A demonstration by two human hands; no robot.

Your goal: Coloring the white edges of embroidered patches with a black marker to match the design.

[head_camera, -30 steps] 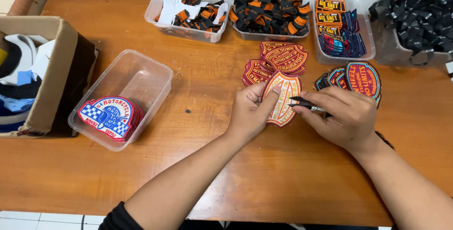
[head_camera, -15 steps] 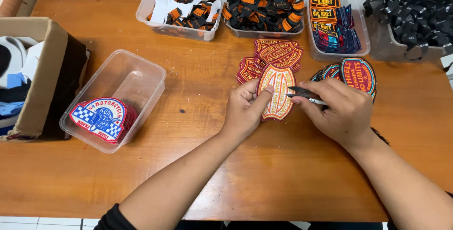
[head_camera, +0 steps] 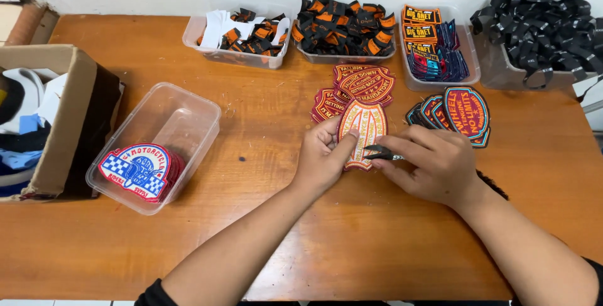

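Fingers (head_camera: 336, 149) of our left hand (head_camera: 323, 161) pinch the shield patch (head_camera: 362, 131); our right hand (head_camera: 433, 161) grips seemingly small snips (head_camera: 380, 152), which could nick the embroidery if the patch slips.

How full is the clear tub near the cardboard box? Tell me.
Mostly empty. The clear tub holds only a short stack of checkered patches at its near end; the rest shows bare bottom.

We note a cream patch (head_camera: 362, 131) bordered in orange-red, red patches (head_camera: 364, 84) with cream lettering, and black patches (head_camera: 465, 111) edged in teal and orange. The tub (head_camera: 188, 121) is clear; its patch (head_camera: 137, 171) shows blue-white checks. The bench (head_camera: 264, 124) is orange-brown wood.
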